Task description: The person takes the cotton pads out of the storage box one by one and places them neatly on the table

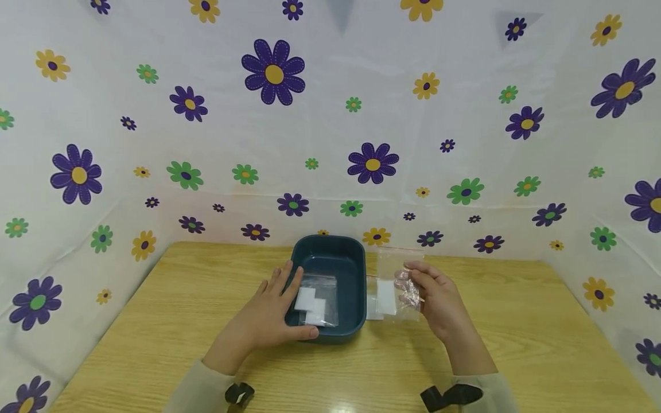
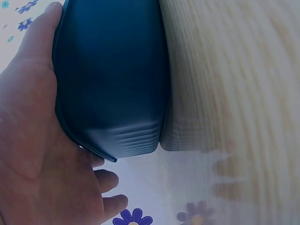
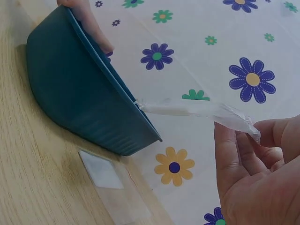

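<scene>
A dark blue plastic basin (image 1: pixel 330 338) stands at the middle of the table. My left hand (image 1: pixel 273 307) rests on its left and front rim, fingers spread and fairly straight. Inside the basin lie clear zip bags (image 1: pixel 325 287) with white squares, overlapping one another. My right hand (image 1: pixel 439 298) pinches the right edge of another clear zip bag (image 1: pixel 386 295) between thumb and fingers. That bag holds a white piece and hangs beside the basin's right rim; in the right wrist view it is seen edge-on, its far end at the rim.
Below the held bag, another clear bag with a white piece (image 3: pixel 102 171) lies on the table close to the basin's right side. The wooden table (image 1: pixel 217 287) ends at a white cloth backdrop (image 1: pixel 330 132) printed with flowers, which also runs along both sides.
</scene>
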Demonstrator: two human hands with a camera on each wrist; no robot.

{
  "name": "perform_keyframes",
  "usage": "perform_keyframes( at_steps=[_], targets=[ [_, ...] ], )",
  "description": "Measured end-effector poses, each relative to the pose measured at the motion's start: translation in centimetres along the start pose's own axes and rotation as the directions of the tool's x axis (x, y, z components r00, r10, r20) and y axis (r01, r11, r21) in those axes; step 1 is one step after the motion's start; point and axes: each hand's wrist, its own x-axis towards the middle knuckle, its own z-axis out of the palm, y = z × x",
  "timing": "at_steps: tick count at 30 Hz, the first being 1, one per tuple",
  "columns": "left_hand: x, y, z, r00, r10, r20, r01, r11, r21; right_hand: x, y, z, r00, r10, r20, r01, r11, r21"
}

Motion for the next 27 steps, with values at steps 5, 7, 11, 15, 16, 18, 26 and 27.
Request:
perform_keyframes(
  at_steps=[5,7,11,15,16,18,26,27],
  targets=[
    [0.1,0.0,0.0,1.0,-0.003,0.005,0.003,1.0,-0.001,0.2,-0.1,-0.5,1.0,0.02,-0.019,-0.02,1.0,-0.004],
    [0.1,0.0,0.0,1.0,-0.005,0.008,0.005,1.0,0.003,0.2,-0.1,-0.7,0.999,0.027,-0.022,-0.027,1.0,0.001],
    [0.1,0.1,-0.1,1.0,-0.005,0.009,0.005,1.0,0.002,0.4,0.0,-1.2,0.999,0.037,-0.029,-0.036,0.999,0.018],
    [0.0,0.1,-0.1,1.0,-0.004,0.005,0.004,1.0,-0.009,0.6,0.1,-1.8,0.998,0.048,-0.042,-0.047,0.998,0.042],
    [0.0,0.2,-0.1,1.0,-0.004,0.004,0.004,1.0,-0.009,0.6,0.1,-1.9,0.998,0.048,-0.046,-0.046,0.998,0.046],
    [0.0,0.2,-0.1,1.0,-0.003,0.004,0.003,1.0,-0.006,0.7,0.2,-2.1,0.997,0.056,-0.054,-0.053,0.997,0.05],
    [0.0,0.1,-0.1,1.0,0.002,0.005,-0.002,1.0,-0.007,1.2,0.9,-3.0,0.99,0.106,-0.089,-0.101,0.993,0.065],
    [0.0,0.1,-0.1,1.0,0.001,0.006,-0.001,1.0,-0.007,1.3,1.0,-3.1,0.989,0.111,-0.094,-0.105,0.992,0.068]
  ],
)
